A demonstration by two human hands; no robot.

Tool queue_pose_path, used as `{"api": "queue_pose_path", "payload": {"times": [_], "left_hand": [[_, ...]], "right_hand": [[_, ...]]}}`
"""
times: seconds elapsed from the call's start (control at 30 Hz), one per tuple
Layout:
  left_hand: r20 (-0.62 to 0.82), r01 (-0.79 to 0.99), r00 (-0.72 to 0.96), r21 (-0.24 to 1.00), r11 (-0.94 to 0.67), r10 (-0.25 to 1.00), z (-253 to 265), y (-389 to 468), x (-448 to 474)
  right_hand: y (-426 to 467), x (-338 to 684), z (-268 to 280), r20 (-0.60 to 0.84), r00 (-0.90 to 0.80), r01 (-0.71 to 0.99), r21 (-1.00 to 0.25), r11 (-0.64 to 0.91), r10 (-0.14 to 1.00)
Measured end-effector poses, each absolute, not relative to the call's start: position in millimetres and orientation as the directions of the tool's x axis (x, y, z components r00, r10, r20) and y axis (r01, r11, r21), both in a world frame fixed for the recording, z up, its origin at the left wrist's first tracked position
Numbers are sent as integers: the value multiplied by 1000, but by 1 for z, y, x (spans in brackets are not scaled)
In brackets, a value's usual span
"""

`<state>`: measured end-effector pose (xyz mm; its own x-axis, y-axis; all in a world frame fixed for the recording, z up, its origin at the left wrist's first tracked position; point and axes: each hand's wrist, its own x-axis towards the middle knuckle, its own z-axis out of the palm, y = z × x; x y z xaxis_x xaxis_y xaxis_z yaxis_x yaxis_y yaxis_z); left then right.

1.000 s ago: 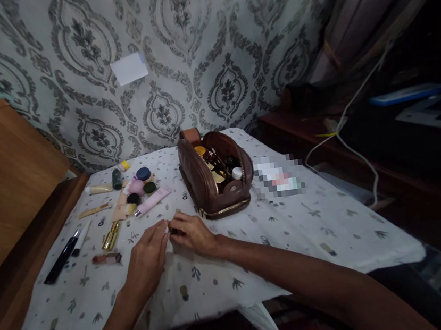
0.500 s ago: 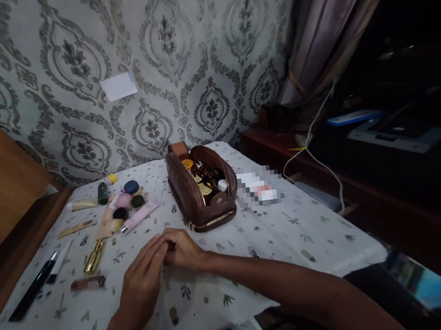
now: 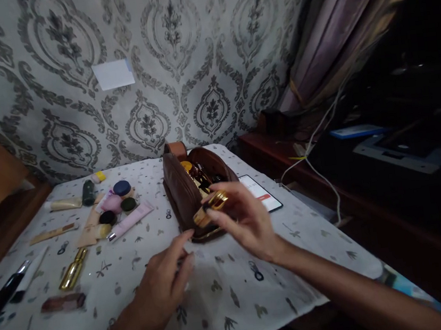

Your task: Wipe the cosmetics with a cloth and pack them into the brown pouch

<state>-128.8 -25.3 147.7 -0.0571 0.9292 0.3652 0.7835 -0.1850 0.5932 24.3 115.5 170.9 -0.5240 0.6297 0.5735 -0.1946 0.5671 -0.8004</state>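
A small gold-capped cosmetic bottle (image 3: 211,209) is pinched between the thumb and fingers of my right hand (image 3: 247,220). It is tilted in front of the open mouth of a brown zip bag (image 3: 181,191). Inside the bag show gold and dark cosmetic items (image 3: 195,173), partly covered by my right hand. My left hand (image 3: 164,279) hovers over the cloth near the bag's front corner, fingers stretched and thumb apart, nothing in it.
On the left of the patterned cloth (image 3: 237,297) lie a gold tube (image 3: 73,268), a brownish tube (image 3: 63,303), a pink tube (image 3: 131,220), a blue-lidded jar (image 3: 122,188) and brushes (image 3: 29,277). A phone-like device (image 3: 262,194) lies right of the bag; a white cable (image 3: 329,183) hangs beyond.
My hands were together in front of the bag. They have parted; my right hand has risen to the bag with the bottle now visible. The view has shifted slightly.
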Motion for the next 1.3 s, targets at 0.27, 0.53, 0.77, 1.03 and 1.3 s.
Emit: {"api": "queue_pose_path", "payload": {"times": [0.27, 0.53, 0.77, 1.03, 1.3], "left_hand": [[179, 889, 27, 445, -106, 983, 140, 38, -91], [405, 767, 123, 540, -346, 906, 119, 39, -107], [403, 777, 153, 514, -362, 902, 110, 43, -111], [454, 801, 182, 446, -399, 872, 110, 42, -110], [416, 813, 172, 452, -367, 893, 106, 39, -110]], "right_hand": [[171, 42, 210, 573, -458, -70, -786, 615, 680], [202, 38, 204, 405, -722, 105, -738, 667, 561], [212, 27, 204, 402, -797, 238, -475, 847, 450], [213, 23, 199, 276, -889, 281, -298, 912, 364], [201, 12, 201, 188, -940, 287, -17, 958, 285]]}}
